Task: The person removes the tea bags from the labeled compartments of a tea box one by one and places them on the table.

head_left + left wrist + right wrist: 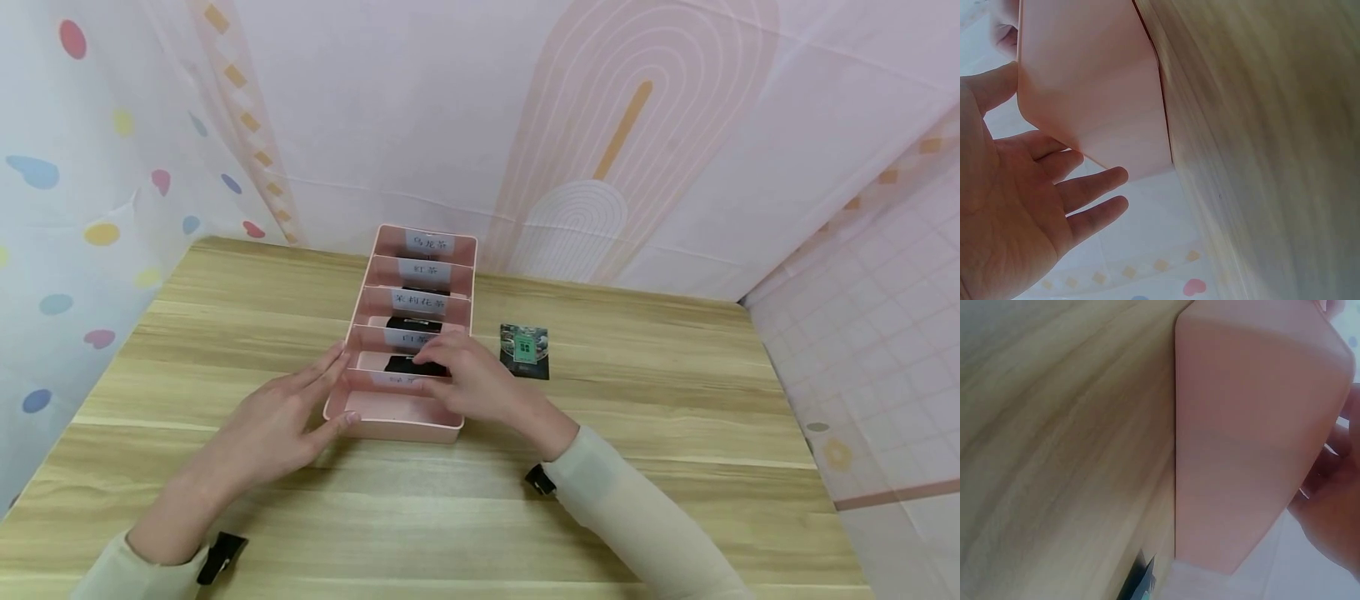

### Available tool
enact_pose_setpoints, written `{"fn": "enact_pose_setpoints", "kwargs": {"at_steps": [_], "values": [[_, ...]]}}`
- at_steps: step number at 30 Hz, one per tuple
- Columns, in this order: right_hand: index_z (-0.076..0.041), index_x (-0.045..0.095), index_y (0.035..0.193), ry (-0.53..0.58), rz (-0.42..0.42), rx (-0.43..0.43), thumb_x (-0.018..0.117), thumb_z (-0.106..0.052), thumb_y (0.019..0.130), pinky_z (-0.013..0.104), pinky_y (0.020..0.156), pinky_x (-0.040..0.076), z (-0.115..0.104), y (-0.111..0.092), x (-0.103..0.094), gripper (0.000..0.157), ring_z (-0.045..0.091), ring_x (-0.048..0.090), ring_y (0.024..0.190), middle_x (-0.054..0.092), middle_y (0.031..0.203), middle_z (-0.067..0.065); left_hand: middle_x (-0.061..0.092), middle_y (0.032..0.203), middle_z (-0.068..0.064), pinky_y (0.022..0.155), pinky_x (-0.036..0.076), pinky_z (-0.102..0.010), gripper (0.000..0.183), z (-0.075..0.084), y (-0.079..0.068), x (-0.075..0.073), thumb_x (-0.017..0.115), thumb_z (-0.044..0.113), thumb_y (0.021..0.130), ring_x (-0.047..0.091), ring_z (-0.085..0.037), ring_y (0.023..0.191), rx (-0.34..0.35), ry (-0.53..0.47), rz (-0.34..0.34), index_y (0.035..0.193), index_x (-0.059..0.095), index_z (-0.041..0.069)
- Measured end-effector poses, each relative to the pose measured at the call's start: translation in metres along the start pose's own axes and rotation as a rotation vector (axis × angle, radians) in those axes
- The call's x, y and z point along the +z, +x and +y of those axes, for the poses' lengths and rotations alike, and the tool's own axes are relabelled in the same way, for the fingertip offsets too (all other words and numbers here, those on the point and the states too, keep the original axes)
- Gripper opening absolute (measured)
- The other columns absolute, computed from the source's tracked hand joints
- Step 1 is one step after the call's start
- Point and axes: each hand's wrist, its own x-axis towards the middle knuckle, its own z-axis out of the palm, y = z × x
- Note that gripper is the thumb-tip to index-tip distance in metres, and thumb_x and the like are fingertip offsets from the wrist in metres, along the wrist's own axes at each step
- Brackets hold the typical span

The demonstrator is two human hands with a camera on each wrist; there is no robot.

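A long pink box with several compartments stands on the table, each with a white label in Chinese characters. My left hand steadies its front left corner, thumb at the front rim and fingers along the left rim; in the left wrist view this hand has its fingers spread against the box wall. My right hand reaches in over the right rim. Its fingertips touch a black packet in the second compartment from the front, while the thumb is in front of the divider. Another black packet lies one compartment further back.
A dark packet with a green label lies on the wooden table to the right of the box. Patterned cloth hangs behind the table and at both sides.
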Motion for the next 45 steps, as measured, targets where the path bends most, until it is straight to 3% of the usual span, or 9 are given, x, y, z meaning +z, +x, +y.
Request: {"fn": "enact_pose_setpoints", "kwargs": {"at_steps": [11,27,35,45], "values": [[-0.006,0.080,0.105,-0.076,-0.050,0.000,0.073,-0.014,0.100,0.034,0.102,0.050,-0.0015,0.0033,0.0026,0.012,0.019,0.068,0.106,0.076,0.106,0.003,0.039,0.164,-0.018,0.103,0.051,-0.061,0.075,0.0013,0.0008,-0.0017,0.069,0.039,0.100,0.060,-0.046,0.129,-0.011,-0.011,-0.010,0.157,0.043,-0.002],[-0.008,0.080,0.102,-0.057,-0.074,0.050,0.071,-0.014,0.101,0.035,0.100,0.050,-0.0014,0.0051,0.0026,0.010,0.019,0.068,0.104,0.076,0.103,0.002,0.040,0.164,-0.019,0.102,0.051,-0.061,0.075,0.0009,0.0005,-0.0014,0.070,0.038,0.099,0.060,-0.047,0.128,-0.007,-0.005,-0.012,0.156,0.045,-0.003],[-0.007,0.078,0.100,0.065,-0.050,0.139,0.075,-0.011,0.099,0.029,0.093,0.053,-0.0023,0.0068,0.0035,0.005,0.020,0.067,0.099,0.074,0.097,0.001,0.038,0.165,-0.019,0.104,0.050,-0.062,0.075,0.0005,0.0006,-0.0015,0.069,0.039,0.100,0.059,-0.047,0.129,-0.022,-0.011,-0.031,0.157,0.043,-0.003],[-0.007,0.077,0.098,0.161,-0.021,0.207,0.074,-0.005,0.097,0.019,0.078,0.054,-0.0078,0.0067,0.0021,0.004,0.010,0.063,0.088,0.072,0.095,0.001,0.038,0.165,-0.018,0.104,0.050,-0.062,0.076,0.0016,0.0003,-0.0027,0.069,0.039,0.100,0.059,-0.047,0.130,-0.023,-0.009,-0.030,0.157,0.043,-0.002]]}}
